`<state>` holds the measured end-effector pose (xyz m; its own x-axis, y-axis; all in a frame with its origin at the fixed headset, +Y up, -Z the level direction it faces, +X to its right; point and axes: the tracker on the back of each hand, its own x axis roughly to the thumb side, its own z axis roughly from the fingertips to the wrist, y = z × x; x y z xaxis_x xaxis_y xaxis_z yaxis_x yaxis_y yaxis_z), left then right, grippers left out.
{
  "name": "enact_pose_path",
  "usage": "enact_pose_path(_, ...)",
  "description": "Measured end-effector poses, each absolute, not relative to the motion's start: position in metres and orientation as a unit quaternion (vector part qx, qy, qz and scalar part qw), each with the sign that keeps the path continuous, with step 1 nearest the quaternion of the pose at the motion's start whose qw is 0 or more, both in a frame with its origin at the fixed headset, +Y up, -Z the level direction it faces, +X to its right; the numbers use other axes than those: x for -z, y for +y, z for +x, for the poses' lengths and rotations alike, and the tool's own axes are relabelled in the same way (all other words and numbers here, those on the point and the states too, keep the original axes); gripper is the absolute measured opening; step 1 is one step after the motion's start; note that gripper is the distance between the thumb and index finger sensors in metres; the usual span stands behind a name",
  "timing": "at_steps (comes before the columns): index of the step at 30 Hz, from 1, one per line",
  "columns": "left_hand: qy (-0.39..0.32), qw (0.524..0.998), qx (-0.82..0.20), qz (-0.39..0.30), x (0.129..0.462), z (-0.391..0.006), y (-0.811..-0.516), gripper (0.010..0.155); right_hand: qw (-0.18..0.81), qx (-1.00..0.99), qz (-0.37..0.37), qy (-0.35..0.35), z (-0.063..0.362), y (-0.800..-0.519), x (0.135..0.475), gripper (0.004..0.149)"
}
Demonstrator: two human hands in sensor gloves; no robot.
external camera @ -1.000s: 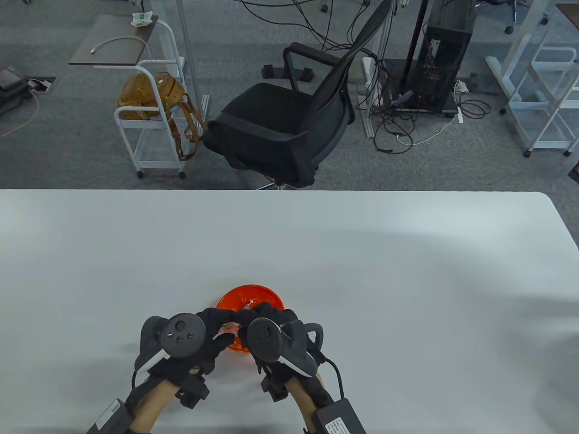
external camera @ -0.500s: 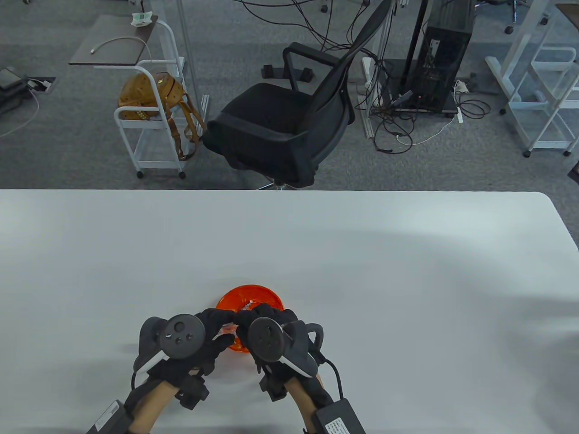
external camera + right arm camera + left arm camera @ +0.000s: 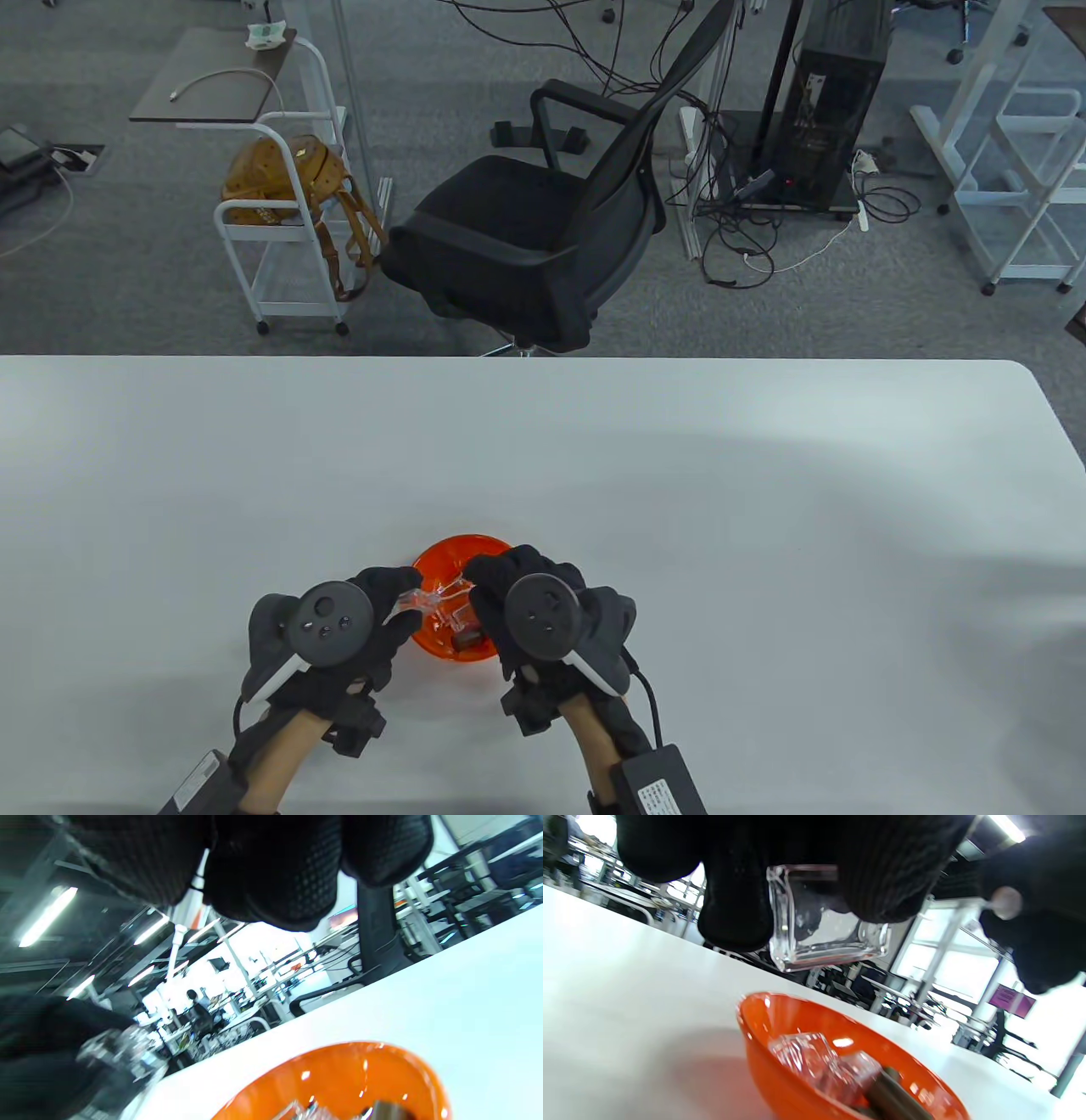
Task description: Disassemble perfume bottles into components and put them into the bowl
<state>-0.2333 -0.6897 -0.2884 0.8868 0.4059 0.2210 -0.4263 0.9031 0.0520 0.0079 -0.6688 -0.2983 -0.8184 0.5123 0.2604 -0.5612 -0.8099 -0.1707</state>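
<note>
My left hand [image 3: 386, 598] grips a clear square glass perfume bottle [image 3: 417, 599] just above the left rim of the orange bowl [image 3: 462, 543]. In the left wrist view the bottle [image 3: 823, 929] hangs between my gloved fingers [image 3: 734, 912] over the bowl [image 3: 780, 1077]. My right hand [image 3: 492, 581] hovers over the bowl's right side and pinches the white spray pump [image 3: 1006, 902], whose thin dip tube [image 3: 176, 942] is free of the bottle. Clear glass pieces [image 3: 814, 1060] and a dark cap [image 3: 467, 638] lie in the bowl.
The white table [image 3: 764, 526] stretches wide around the bowl. Beyond its far edge stand a black office chair [image 3: 526, 229], a white cart with a brown bag [image 3: 284, 182] and a computer tower [image 3: 827, 110] among cables.
My hands have drawn apart, the left going left with the bottle and the right going right with the pump, which has come out of the bottle. The bowl's inside now shows.
</note>
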Motion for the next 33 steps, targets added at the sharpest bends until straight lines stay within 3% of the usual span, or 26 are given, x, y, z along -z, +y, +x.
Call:
enact_pose_path(9,-0.086,0.971,-0.216,0.060,0.288,-0.240,-0.683,0.056,0.055,-0.998,-0.007,0.000,-0.038,-0.701,0.366,0.044)
enact_pose_path(15,-0.086,0.975,-0.198,0.056,0.289,-0.239,-0.682,0.055,-0.063,-0.998,-0.002,0.014,-0.060,-0.721,0.373,0.046)
enact_pose_path(22,-0.090,0.982,-0.157,0.049,0.289,-0.229,-0.685,0.054,-0.022,-0.999,0.021,-0.010,-0.044,-0.704,0.361,0.049)
enact_pose_path(27,-0.074,0.988,-0.121,0.055,0.294,-0.212,-0.677,0.054,0.046,-0.997,0.020,-0.060,-0.005,-0.679,0.334,0.047)
enact_pose_path(33,-0.051,0.998,-0.044,0.015,0.319,-0.174,-0.672,0.056,0.105,-0.991,0.005,-0.081,0.042,-0.677,0.319,0.048)
